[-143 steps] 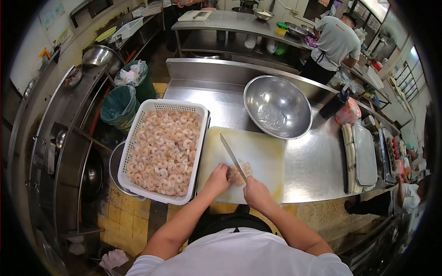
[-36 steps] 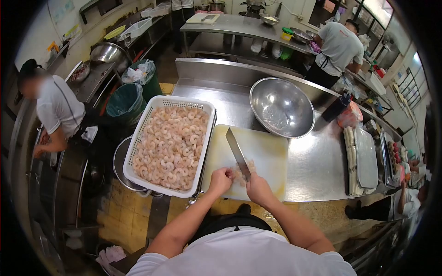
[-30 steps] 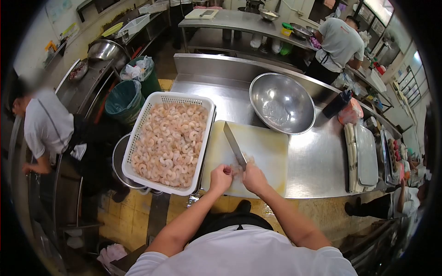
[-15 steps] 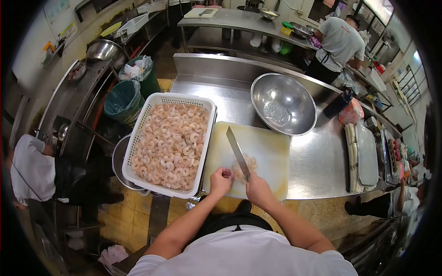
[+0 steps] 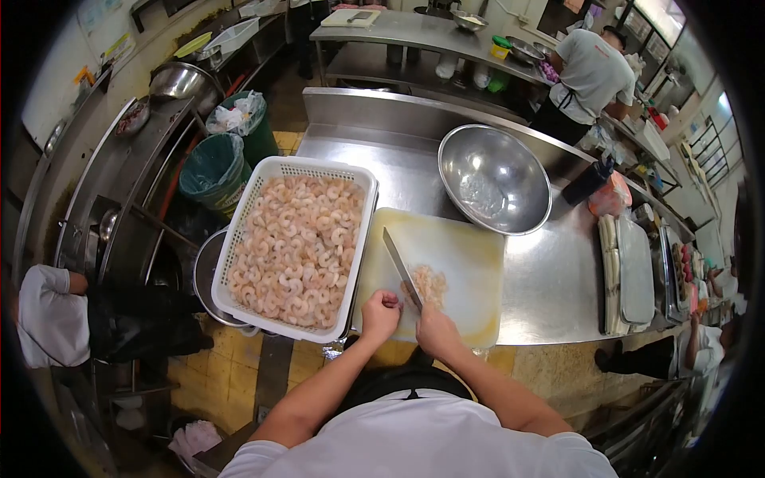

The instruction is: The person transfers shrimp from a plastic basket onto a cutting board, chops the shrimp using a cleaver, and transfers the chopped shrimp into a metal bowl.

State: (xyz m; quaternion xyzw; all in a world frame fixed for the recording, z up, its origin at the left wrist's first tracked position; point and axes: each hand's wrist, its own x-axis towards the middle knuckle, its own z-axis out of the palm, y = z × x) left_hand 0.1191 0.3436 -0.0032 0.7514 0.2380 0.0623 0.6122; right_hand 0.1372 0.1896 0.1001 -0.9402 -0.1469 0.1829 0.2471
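Over the near part of the cutting board [image 5: 478,307], your right hand [image 5: 437,331] is gripping the knife [image 5: 401,264] at its handle, fingers wrapped round; your left hand [image 5: 382,313] is curling its fingers inward just left of the blade, and whether it is pinching anything, you cannot tell. The blade is slanting away and leftward, along the left side of the chopped shrimp [image 5: 429,284] on the board. Judgement: the knife is probably feeling stiff and fairly light, the handle offering the safest hold; the pieces are looking soft, slippery, easily squashed, best suiting loosely bunched fingertips at the pile's side. Left of the board, whole peeled shrimp [image 5: 295,247] are filling the white basket [image 5: 363,182]. Farther off, the steel bowl [image 5: 482,159] is sitting beyond the board; past the counter, a co-worker [image 5: 590,72] is bending forward.
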